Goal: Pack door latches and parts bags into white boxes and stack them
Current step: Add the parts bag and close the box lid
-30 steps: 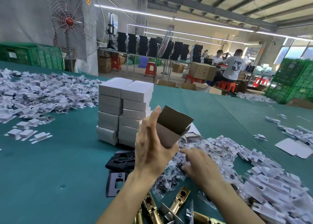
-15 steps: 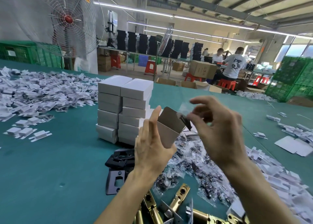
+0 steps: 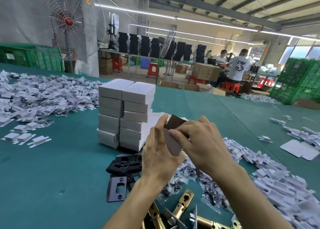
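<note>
My left hand [image 3: 160, 157] grips a small white box [image 3: 171, 143] from its left side, above the table. The box's brown-lined flap [image 3: 175, 122] stands open at the top. My right hand [image 3: 201, 145] is at the box's open end, fingers curled over the edge; whatever they hold is hidden. A stack of closed white boxes [image 3: 125, 114] stands just behind, two columns wide. Brass door latches [image 3: 181, 209] lie at the near edge. Clear parts bags [image 3: 210, 192] are heaped beneath my right arm.
Black strike plates [image 3: 123, 166] lie left of my left wrist. Flat white box blanks [image 3: 278, 182] pile up on the right, more [image 3: 34, 97] on the far left of the green table [image 3: 52, 177]. A big fan [image 3: 68, 22], green crates and seated people are beyond.
My right hand picked a parts bag from the heap, lifted it to the box mouth, and now has come down onto the box's open end. The left hand kept holding the box.
</note>
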{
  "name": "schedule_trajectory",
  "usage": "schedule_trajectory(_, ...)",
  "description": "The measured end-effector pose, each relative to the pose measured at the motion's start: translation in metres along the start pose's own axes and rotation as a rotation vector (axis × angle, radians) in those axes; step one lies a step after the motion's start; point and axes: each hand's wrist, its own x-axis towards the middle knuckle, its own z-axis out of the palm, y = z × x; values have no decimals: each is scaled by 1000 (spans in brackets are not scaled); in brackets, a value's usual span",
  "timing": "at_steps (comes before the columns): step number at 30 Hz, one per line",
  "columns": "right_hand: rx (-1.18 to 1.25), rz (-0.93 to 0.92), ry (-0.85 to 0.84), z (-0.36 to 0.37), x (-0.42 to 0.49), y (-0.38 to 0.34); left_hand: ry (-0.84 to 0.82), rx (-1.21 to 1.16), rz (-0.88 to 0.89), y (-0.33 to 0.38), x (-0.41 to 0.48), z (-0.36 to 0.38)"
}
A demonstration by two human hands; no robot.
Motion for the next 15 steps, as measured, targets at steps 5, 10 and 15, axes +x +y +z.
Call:
schedule_trajectory(5,-16,-28,-96,1,-4,4,31,-32,15,1,1,-1)
schedule_trajectory(10,363,-28,127,4,-16,18,31,-166,-62,-5,0,4)
schedule_trajectory(15,483,95,364,17,-33,33,1,-252,-91,-2,-5,12)
